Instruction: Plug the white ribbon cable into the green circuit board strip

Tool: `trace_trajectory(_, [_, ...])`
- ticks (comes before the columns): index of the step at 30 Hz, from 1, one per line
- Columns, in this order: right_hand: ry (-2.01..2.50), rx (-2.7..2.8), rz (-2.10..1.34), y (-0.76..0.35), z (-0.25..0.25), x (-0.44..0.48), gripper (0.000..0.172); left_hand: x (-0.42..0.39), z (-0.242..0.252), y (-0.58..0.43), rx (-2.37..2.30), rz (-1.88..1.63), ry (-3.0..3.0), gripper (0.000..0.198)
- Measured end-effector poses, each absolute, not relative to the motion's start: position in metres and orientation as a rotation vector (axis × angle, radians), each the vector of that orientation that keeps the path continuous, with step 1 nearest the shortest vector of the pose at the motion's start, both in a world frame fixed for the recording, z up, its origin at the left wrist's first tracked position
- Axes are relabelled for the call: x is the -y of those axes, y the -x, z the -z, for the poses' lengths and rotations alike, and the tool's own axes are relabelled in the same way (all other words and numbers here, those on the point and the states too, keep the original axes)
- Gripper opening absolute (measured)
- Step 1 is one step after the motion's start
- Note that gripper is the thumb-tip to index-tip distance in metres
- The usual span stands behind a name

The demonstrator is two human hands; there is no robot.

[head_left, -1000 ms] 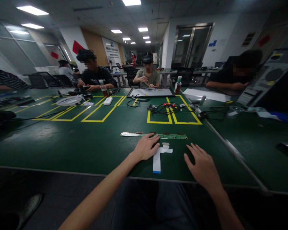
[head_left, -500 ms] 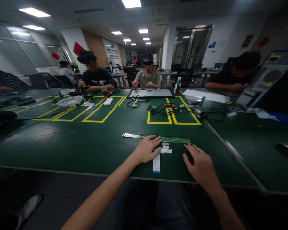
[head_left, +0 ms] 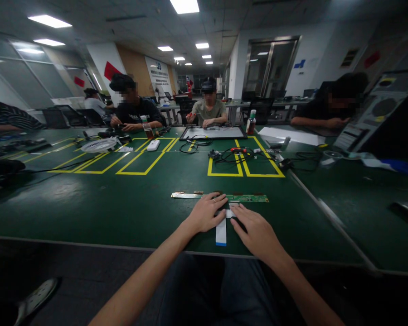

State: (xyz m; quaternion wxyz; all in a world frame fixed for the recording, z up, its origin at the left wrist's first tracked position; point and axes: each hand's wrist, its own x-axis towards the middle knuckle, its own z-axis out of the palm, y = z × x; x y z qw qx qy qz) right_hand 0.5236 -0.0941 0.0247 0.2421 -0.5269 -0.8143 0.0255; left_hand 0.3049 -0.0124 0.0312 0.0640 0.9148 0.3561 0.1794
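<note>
A long narrow green circuit board [head_left: 250, 198] lies across the table in front of me. My left hand [head_left: 207, 213] rests flat over its middle, fingers stretched onto the board and thumb on a white flat ribbon cable [head_left: 221, 230]. That cable has a blue end towards me and a folded part running right. My right hand [head_left: 255, 228] lies low with fingers outstretched, its fingertips over the folded part of the cable just below the board. What lies directly under both hands is hidden.
The green table [head_left: 105, 203] bears yellow tape outlines. Beyond the board lie black cables [head_left: 224, 156] and a red-handled tool [head_left: 238, 150]. Further back are a flat panel [head_left: 214, 132], a bottle [head_left: 251, 122] and a white box [head_left: 153, 145]. Several people sit around the table.
My right hand has moved left, from beside the board's right end onto the folded part of the ribbon cable. My left hand has stayed in place.
</note>
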Motion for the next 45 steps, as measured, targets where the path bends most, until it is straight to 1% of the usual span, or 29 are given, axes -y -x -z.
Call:
trace_trajectory(7, [1.475,2.199,-0.078,-0.5228,-0.0213,0.0931,0.043,0.0108,-0.029,-0.3041,-1.002,-0.509,-2.714,0.055])
trace_trajectory(14, [1.51,2.207,-0.079,-0.5218,-0.0215,0.0953,0.049,0.0102,-0.0272,-0.3028,-0.953,-0.477,-2.713,0.056])
trace_trajectory(23, [1.525,2.203,-0.072,-0.5205,-0.0194,0.0944,0.049,0.01,-0.0251,-0.3021,-0.953,-0.5,-2.704,0.057])
trace_trajectory(28, [1.538,2.201,-0.058,-0.5201,-0.019,0.0948,0.05,0.0111,-0.0278,-0.3024,-0.96,-0.492,-2.696,0.064])
trace_trajectory(33, [1.533,2.198,-0.053,-0.5195,-0.0202,0.0952,0.049,0.01,-0.0278,-0.3022,-0.939,-0.454,-2.723,0.058])
trace_trajectory(45, [1.559,2.188,-0.044,-0.5185,-0.0213,0.0935,0.049,0.0078,-0.0257,-0.3015,-0.913,-0.48,-2.718,0.058])
